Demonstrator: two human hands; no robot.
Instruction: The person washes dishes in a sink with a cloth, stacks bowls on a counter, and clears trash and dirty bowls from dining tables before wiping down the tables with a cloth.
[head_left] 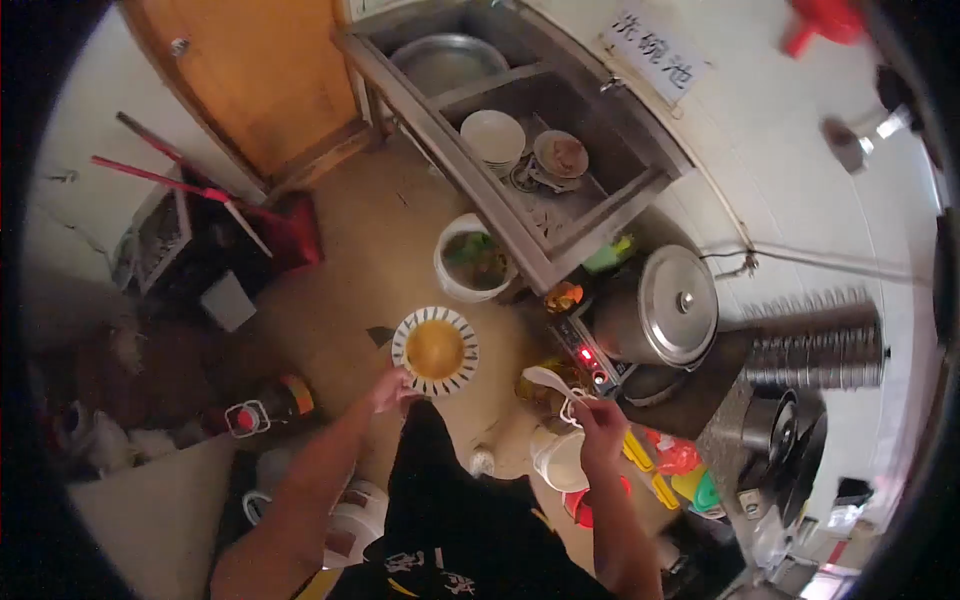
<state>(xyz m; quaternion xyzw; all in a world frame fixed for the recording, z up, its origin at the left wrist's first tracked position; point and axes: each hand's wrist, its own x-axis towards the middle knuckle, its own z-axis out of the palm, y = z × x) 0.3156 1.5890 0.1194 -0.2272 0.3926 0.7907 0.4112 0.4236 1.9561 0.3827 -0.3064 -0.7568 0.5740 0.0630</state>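
Note:
My left hand [392,389] grips the near-left edge of a bowl [470,361] with a dark-striped white rim. A yellow-orange liquid [435,346] lies in the bowl, which is held out over the floor. In my right hand [601,424] is a white spoon [546,378], its head pointing left towards the bowl but apart from it. The fingers of both hands are closed, and their tips are partly hidden.
Ahead is a metal sink [515,215] with stacked white bowls [492,135]. Below it stands a white bucket [446,262] of scraps. A lidded steel pot [676,305] sits on a lit cooker [572,335] at right. Left are a black bin [225,250] and an orange door [260,80].

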